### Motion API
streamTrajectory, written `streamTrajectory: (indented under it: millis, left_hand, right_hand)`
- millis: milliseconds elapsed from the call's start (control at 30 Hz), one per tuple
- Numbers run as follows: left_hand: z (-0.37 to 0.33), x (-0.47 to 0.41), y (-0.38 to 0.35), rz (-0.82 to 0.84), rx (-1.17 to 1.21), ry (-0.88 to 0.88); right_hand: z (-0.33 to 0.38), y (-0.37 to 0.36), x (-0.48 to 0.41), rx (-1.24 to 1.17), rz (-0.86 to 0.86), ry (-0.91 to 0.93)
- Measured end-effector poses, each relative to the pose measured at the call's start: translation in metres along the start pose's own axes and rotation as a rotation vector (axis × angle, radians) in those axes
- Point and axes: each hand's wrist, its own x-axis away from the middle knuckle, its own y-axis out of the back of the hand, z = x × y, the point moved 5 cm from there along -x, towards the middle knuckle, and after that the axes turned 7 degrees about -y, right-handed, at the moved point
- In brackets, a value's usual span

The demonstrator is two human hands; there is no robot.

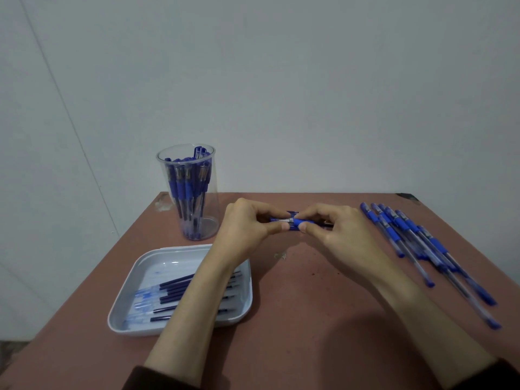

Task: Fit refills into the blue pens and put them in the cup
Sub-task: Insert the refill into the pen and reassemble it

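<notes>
Dark sleeves [157,380] nearest; left hand [247,226] and right hand [340,232] pinch one pen [294,220]; cup [188,192] looks pretty full, loose pens [416,240] and refills [174,288] left to do.

Two hands [247,230] [340,235], one cup [211,204] — one tray [163,263]

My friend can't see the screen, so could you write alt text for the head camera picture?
A left hand and a right hand pinch one blue pen between them over a reddish table. On the left stand a clear cup of pens and a white tray of refills; loose pens lie on the right.
</notes>
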Motion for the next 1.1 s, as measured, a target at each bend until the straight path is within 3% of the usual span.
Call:
streamTrajectory:
  millis: [233,400,467,567,667,967,1100]
  left_hand:
    - [-0.008,0.009,0.019,-0.176,0.064,-0.030]
    - [-0.016,0.033,0.075,-0.729,-0.162,-0.261]
    - [-0.003,0.038,0.098,-0.844,-0.234,-0.225]
    - [0.020,0.030,0.114,-0.759,-0.238,-0.094]
    - [0.038,0.023,0.112,-0.630,-0.189,-0.016]
    - [0.053,0.017,0.106,-0.584,-0.157,-0.012]
    - [0.054,0.016,0.105,-0.585,-0.147,-0.017]
  right_hand:
    - [0.012,-0.013,-0.001,-0.069,0.045,0.041]
    - [0.057,-0.020,-0.020,-0.126,0.008,0.135]
    - [0.090,-0.021,-0.034,-0.270,-0.003,0.164]
    - [0.146,-0.023,-0.060,-0.539,-0.039,0.208]
    - [0.187,-0.039,-0.084,-0.574,-0.072,0.250]
    - [0.167,-0.110,-0.110,-0.112,0.043,0.094]
    - [0.163,-0.112,-0.108,-0.050,0.102,0.060]
